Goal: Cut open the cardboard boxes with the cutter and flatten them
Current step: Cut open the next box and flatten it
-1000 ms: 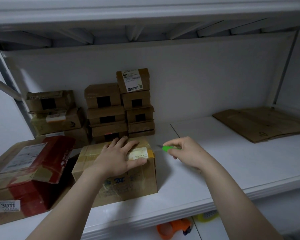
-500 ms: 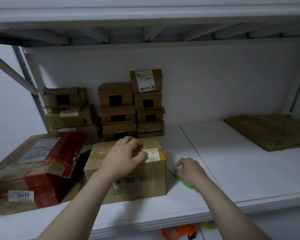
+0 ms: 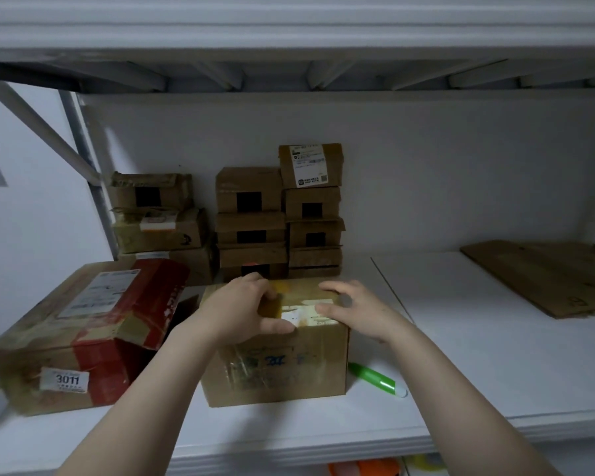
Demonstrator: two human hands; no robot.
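Two bare hands meet on top of one taped box (image 3: 275, 369) at the front of a white shelf (image 3: 478, 365). The left hand (image 3: 241, 309) grips its lid with curled fingers. The right hand (image 3: 356, 312) rests there with its fingers loose, having let go of the one green cutter (image 3: 375, 377), which now lies just right of the box. One big red-taped carton (image 3: 83, 334) sits left, three stacks of small parcels (image 3: 251, 231) stand behind, and one flattened cardboard sheet (image 3: 547, 276) lies far right.

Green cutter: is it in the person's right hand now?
No, the green cutter lies on the shelf beside the box; the right hand rests on the box top.
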